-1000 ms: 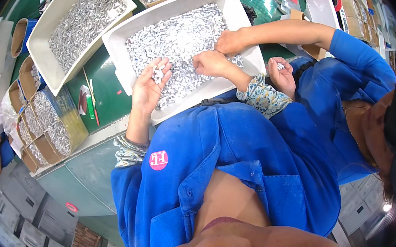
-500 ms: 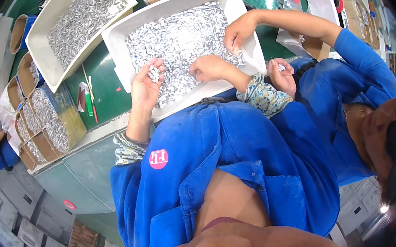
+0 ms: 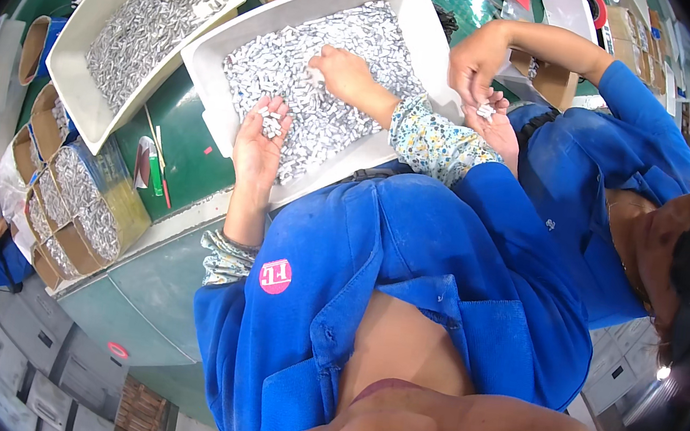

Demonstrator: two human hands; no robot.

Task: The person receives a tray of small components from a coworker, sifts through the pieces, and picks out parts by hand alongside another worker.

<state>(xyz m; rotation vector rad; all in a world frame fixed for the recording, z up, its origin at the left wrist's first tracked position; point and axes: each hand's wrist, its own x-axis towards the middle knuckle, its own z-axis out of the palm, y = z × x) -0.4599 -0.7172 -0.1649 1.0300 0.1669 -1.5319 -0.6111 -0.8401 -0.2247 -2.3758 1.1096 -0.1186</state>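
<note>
1. The small pale metallic pieces [image 3: 340,32] are in a wide white tub [image 3: 421,28], spread across its bottom; the tub sits on a green table [image 3: 188,117].
2. The left hand [image 3: 258,153] is palm up at the near left part of this tub, with the fingers lightly curled and not clenched. Several pieces rest in it, the same as half a second ago.
3. The right hand [image 3: 345,77] is what changes: it is now farther from the body, over the middle of the pieces. Its fingers bend downward close together; whether they grasp a piece, I cannot tell.
4. A co-worker's hand [image 3: 476,60] is no longer inside the tub. It is at that person's other palm [image 3: 502,140], where a few white pieces show.
5. For the work, I judge, this means that the right hand has more free space around it and is at another part of the pile, while the left palm serves as a holder.
6. A second tub [image 3: 72,69], with grey pieces inside, stands apart at the left.
</note>
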